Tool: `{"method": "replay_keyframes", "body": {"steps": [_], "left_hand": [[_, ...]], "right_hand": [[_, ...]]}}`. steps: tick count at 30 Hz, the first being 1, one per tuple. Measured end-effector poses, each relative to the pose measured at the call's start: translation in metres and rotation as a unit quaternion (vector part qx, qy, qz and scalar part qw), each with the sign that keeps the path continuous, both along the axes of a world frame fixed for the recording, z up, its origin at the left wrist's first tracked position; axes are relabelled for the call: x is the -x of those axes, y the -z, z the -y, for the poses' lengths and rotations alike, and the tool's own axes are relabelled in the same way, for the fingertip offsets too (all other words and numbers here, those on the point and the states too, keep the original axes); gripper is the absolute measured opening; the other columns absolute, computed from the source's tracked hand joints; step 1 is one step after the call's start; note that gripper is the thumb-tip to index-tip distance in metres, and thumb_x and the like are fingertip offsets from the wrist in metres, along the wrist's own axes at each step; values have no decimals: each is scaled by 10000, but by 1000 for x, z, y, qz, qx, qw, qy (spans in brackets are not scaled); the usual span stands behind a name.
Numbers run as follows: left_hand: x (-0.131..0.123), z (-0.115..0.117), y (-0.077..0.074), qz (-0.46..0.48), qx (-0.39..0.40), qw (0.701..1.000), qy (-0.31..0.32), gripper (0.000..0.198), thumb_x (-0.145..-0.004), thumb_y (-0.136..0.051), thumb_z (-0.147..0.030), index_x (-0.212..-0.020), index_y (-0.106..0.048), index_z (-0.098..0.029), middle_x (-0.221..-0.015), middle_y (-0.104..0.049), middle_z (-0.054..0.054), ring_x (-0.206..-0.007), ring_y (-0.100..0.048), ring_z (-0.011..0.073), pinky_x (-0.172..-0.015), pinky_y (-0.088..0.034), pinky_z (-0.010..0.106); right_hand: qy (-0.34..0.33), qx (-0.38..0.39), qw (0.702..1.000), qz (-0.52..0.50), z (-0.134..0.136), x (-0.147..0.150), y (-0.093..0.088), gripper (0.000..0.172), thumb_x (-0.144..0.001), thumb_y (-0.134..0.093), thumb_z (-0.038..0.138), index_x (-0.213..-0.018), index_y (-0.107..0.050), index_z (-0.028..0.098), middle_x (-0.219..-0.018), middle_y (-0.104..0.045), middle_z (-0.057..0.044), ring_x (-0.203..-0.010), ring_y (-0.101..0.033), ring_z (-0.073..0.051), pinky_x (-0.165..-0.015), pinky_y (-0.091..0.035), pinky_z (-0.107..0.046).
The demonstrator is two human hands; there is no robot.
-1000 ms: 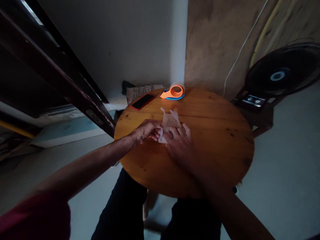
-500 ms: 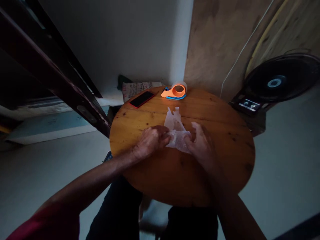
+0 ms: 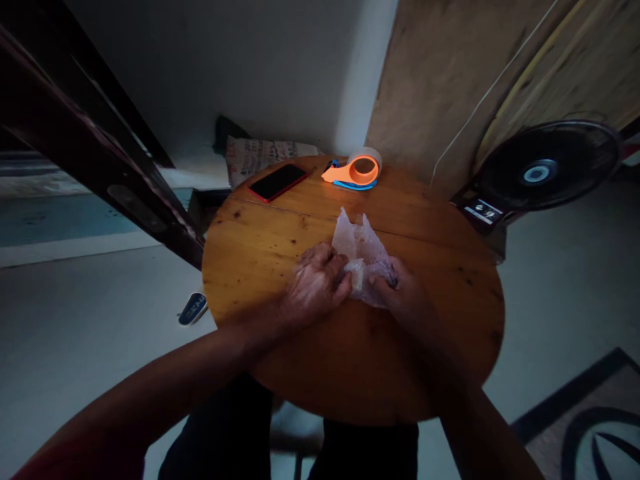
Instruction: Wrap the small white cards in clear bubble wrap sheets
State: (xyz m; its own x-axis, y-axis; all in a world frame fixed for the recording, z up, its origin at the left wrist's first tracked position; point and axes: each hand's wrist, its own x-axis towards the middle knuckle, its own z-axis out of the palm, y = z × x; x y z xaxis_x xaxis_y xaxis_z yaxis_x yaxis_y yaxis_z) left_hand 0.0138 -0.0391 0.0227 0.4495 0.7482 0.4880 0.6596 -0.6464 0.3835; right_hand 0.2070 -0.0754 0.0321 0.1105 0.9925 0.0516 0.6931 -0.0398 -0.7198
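A thin, crumpled clear plastic bag (image 3: 361,248) lies on the round wooden table (image 3: 280,233) in front of me. My left hand (image 3: 317,288) is closed on the bag's left side, knuckles up. My right hand (image 3: 400,293) pinches the bag's right side with curled fingers. Both hands rest on the tabletop and almost touch each other. The bag's far end sticks up loose beyond my fingers.
An orange and blue tape dispenser (image 3: 356,173) stands at the table's far edge, with a red-cased phone (image 3: 277,181) to its left. A black fan (image 3: 543,175) stands to the right. A dark wooden beam (image 3: 100,167) slants at left. A rug (image 3: 590,427) lies at lower right.
My hands spread the bag apart half a second ago, then drew together again and bunched it. The camera view has shifted slightly.
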Motion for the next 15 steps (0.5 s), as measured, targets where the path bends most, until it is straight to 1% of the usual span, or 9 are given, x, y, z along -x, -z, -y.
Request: {"method": "replay_keyframes", "body": {"steps": [3, 5, 8, 10, 12, 15], "left_hand": [[-1, 0, 0, 12, 3, 1000, 0, 288, -869, -521, -308, -1094, -623, -161, -971, -575, 91, -939, -547, 227, -857, -476, 373], [-1, 0, 0, 26, 3, 1000, 15, 291, -880, -509, -291, -1121, -613, -165, -972, -566, 85, -937, -541, 221, -856, -470, 367], [-1, 0, 1, 33, -1, 999, 33, 229, -894, -485, -278, -1013, -652, -176, -931, -552, 73, -894, -533, 202, -824, -461, 345], [-1, 0, 0, 24, -7, 999, 33, 221, -896, -478, -275, -942, -672, -179, -901, -548, 69, -861, -527, 195, -792, -457, 337], [-1, 0, -2, 16, -11, 999, 32, 225, -894, -478, -275, -905, -681, -179, -888, -548, 70, -844, -524, 194, -770, -455, 337], [-1, 0, -4, 11, -11, 999, 42, 228, -896, -478, -277, -883, -683, -178, -899, -554, 75, -851, -527, 197, -773, -459, 345]], "right_hand": [[27, -26, 999, -14, -1, 2, 2, 276, -798, -582, 352, -1019, -606, 188, -839, -669, -40, -712, -609, -188, -617, -487, -301], [38, -32, 996, -68, -2, 4, 2, 292, -786, -608, 356, -1028, -604, 192, -884, -682, -49, -744, -629, -194, -632, -501, -306], [43, -26, 982, -181, -1, 9, -1, 285, -784, -636, 367, -1020, -596, 212, -859, -697, -37, -707, -644, -183, -612, -512, -300], [41, -31, 972, -231, 0, 13, -4, 257, -776, -656, 366, -981, -605, 220, -826, -699, -26, -693, -648, -176, -610, -518, -296], [29, -35, 965, -256, 0, 17, -6, 246, -775, -661, 368, -969, -617, 222, -839, -706, -27, -720, -661, -179, -628, -531, -302], [2, -20, 963, -268, 0, 21, -5, 295, -797, -643, 385, -1042, -624, 224, -906, -717, -42, -764, -680, -191, -654, -553, -326]]}}
